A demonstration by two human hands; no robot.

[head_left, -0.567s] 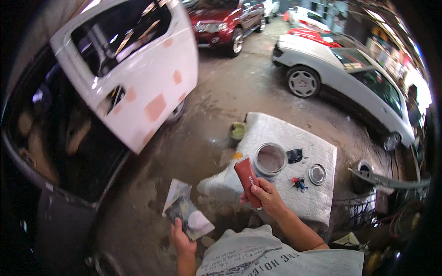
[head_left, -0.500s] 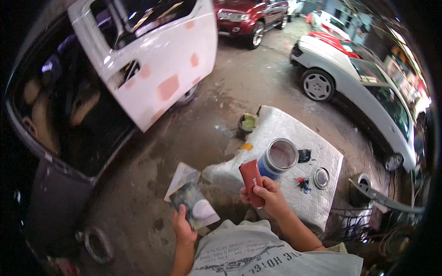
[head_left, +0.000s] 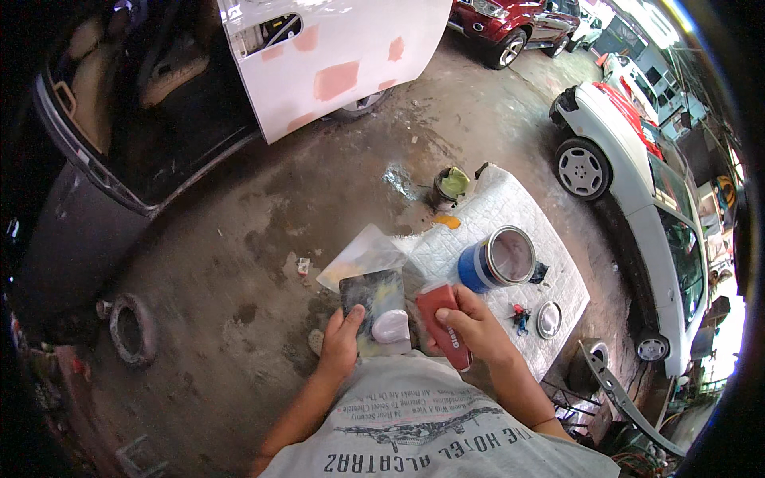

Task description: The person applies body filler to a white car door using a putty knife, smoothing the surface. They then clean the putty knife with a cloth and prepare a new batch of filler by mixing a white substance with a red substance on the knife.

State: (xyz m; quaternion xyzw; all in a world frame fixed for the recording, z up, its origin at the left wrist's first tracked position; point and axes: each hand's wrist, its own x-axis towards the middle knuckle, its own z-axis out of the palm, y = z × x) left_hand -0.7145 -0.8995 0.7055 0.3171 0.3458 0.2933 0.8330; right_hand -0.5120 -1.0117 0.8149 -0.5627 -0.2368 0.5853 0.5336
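My left hand grips a dark, smeared mixing board, thumb on top. A mound of pale pink putty sits near the board's right edge. Past its far edge sticks out a translucent plastic sheet; whether my fingers hold it too is hidden. In my right hand is a red squeeze tube, fingers wrapped round it. The tube's far end is close to the board's right side, beside the putty. Just beyond my right hand stands an open blue can with pinkish-grey filler inside.
A white quilted cover carries the can, a round lid and small red and blue bits. Behind it stands a tub with green material. An open white car door with pink patches stands far left; a white car is right.
The board has turned more upright, and the red tube has come closer to its right side. My head view has shifted, so the cars and door sit differently.
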